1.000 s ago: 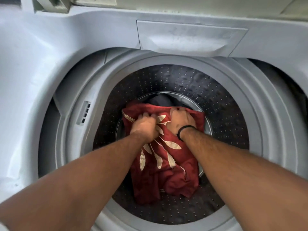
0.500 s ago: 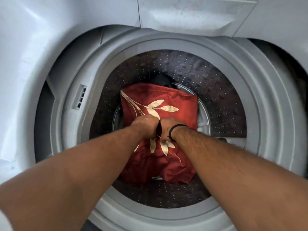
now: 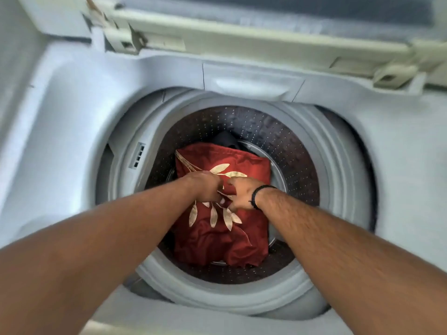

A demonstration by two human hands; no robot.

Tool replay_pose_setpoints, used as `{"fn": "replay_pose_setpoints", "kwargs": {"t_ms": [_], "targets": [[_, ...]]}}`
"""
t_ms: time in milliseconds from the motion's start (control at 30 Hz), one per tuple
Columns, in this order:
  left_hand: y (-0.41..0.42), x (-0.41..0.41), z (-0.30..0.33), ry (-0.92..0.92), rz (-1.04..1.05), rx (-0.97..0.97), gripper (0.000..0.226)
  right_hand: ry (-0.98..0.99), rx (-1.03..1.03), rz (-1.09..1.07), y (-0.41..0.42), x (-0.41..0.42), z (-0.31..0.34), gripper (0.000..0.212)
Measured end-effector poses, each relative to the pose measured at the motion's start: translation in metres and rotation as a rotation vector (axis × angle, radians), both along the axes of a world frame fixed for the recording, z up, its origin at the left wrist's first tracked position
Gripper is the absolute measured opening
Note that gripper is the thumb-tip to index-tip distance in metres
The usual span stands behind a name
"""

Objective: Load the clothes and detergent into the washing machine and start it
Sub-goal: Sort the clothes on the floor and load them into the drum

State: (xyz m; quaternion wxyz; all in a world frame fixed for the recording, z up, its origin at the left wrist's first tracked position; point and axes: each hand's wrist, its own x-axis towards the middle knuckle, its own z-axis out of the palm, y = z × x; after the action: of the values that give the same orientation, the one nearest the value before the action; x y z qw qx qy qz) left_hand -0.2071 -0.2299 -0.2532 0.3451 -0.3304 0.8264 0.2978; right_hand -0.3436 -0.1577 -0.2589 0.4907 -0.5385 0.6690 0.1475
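Clothes: red cloth (image 3: 225,240) lies in the drum (image 3: 278,131); both hands, left (image 3: 207,187) and right (image 3: 243,194), have lifted off it, fingers loose (blurred), grasping nothing.

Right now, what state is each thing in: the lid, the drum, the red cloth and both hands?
lid: raised open.
drum: holding clothes, not full.
red cloth: lying crumpled in the drum.
dark garment: mostly under the red cloth.
left hand: over the cloth, grip blurred.
right hand: over the cloth, grip blurred.

Both hands (image 3: 225,189) released the red cloth (image 3: 217,238).
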Motion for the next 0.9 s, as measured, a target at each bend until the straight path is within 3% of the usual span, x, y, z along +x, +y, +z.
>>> {"fn": "replay_pose_setpoints", "kwargs": {"t_ms": [100,300,433,500,567,700,900], "targets": [[0.005,0.012,0.053,0.128,0.103,-0.016,0.049,-0.025,-0.047,-0.146,0.008,-0.007,0.072,0.065],[0.034,0.066,0.164,0.259,0.205,0.072,0.05,-0.049,-0.241,-0.342,0.056,-0.022,0.196,0.047],[0.075,0.116,0.225,0.478,0.476,0.017,0.041,-0.099,-0.462,-0.504,0.135,-0.011,0.263,0.035],[0.102,0.138,0.24,0.504,0.546,-0.024,0.04,-0.079,-0.559,-0.518,0.174,0.007,0.275,0.032],[0.125,0.15,0.248,0.469,0.498,-0.068,0.045,-0.031,-0.583,-0.518,0.202,0.029,0.277,0.044],[0.147,0.146,0.261,0.357,0.265,-0.361,0.038,0.351,-0.678,-0.26,0.223,0.054,0.266,0.056],[0.145,0.146,0.262,0.268,0.191,-0.34,0.058,0.461,-0.642,-0.251,0.217,0.057,0.262,0.059]]}}
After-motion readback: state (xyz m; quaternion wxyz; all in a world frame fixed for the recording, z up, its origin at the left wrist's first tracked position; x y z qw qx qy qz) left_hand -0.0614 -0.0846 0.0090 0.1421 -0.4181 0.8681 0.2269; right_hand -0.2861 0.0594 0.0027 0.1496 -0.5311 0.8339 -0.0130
